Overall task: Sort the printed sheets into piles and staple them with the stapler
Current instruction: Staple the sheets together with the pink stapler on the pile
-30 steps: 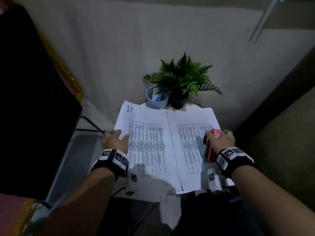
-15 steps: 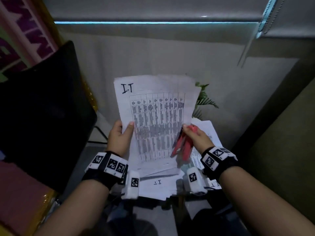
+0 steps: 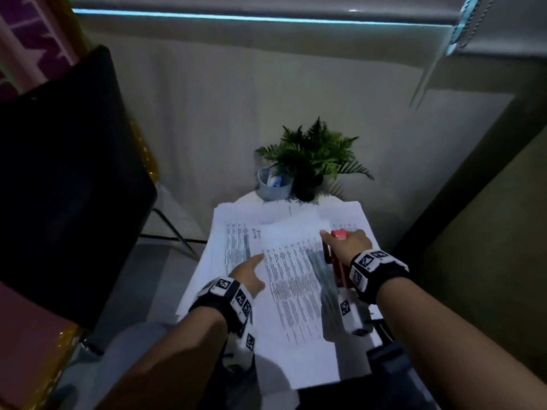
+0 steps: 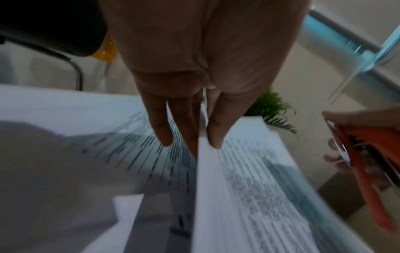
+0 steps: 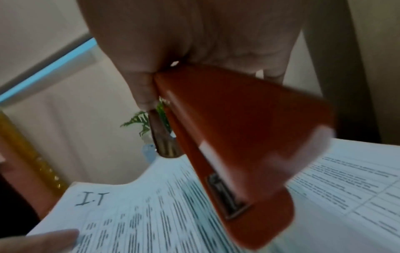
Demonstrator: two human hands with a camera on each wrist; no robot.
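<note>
Fingers (image 3: 327,235) of my right hand (image 3: 347,247) curl over the red stapler (image 3: 337,263) in the head view, right of centre. I see the stapler standing steeply, its long axis running from the capped end under my fingertips, up the frame, down to my wrist. My right forearm enters from the lower right corner. My left hand (image 3: 248,273) sits left of centre, index finger stretched toward the upper right, pinching the left edge of the top sheet (image 3: 296,279), which lies skewed over the printed piles (image 3: 233,247) on the small table. Its long axis runs up and down the frame. A potted fern (image 3: 313,155) and a clear cup (image 3: 273,184) stand just beyond the piles.

Left wrist view: my left hand's fingers (image 4: 160,130) point down the frame, fairly straight, with the thumb (image 4: 216,135) on the other side of the sheet's raised edge (image 4: 205,188), so the paper is nipped between them. At the right edge the stapler (image 4: 372,171) shows.

Right wrist view: my right hand (image 5: 194,34) grips the stapler (image 5: 238,145) from above, thumb (image 5: 145,89) on its left side. Its long axis slants from upper left to lower right, above the sheet marked "I.T" (image 5: 93,198). Blur hides whether it touches the paper.
</note>
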